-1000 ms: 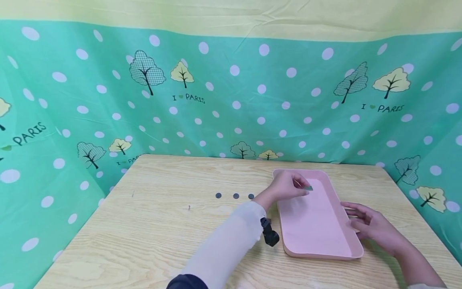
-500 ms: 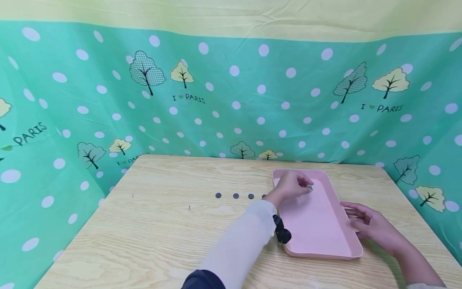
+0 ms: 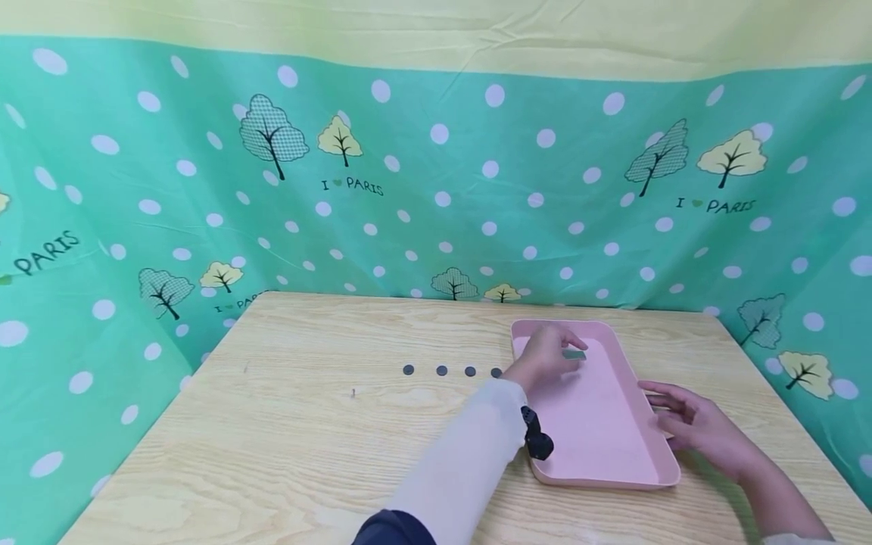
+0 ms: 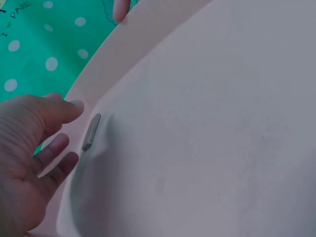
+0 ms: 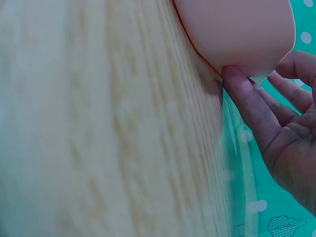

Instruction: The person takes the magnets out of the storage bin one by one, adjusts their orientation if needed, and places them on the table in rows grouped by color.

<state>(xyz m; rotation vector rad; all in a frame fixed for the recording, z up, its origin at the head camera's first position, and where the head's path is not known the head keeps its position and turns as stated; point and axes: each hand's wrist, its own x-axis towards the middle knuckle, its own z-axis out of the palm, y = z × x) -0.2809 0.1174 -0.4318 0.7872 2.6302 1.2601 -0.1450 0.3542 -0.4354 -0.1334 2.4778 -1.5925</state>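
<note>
My left hand (image 3: pixel 548 356) hovers over the far part of a pink tray (image 3: pixel 593 431), thumb and fingers parted. Close by its fingertips is a small flat green piece (image 3: pixel 574 354). In the left wrist view this thin, slanted piece (image 4: pixel 91 132) shows apart from the fingers, near the tray's inner wall, and looks grey. My right hand (image 3: pixel 705 428) is at the tray's right side, with relaxed fingers against the outside of the wall. The right wrist view shows its thumb (image 5: pixel 239 81) touching the low outer wall of the tray (image 5: pixel 242 34).
Several small dark discs (image 3: pixel 442 371) lie in a row on the wooden table (image 3: pixel 272 439), left of the tray; the left forearm partly overlaps the last one. A green dotted curtain (image 3: pixel 409 166) hangs behind the table. A small black camera (image 3: pixel 538 439) sits on the left wrist.
My left hand has shifted right and its fingers have parted, with more of the green piece showing. One more disc shows beside the forearm. The right hand stays against the tray.
</note>
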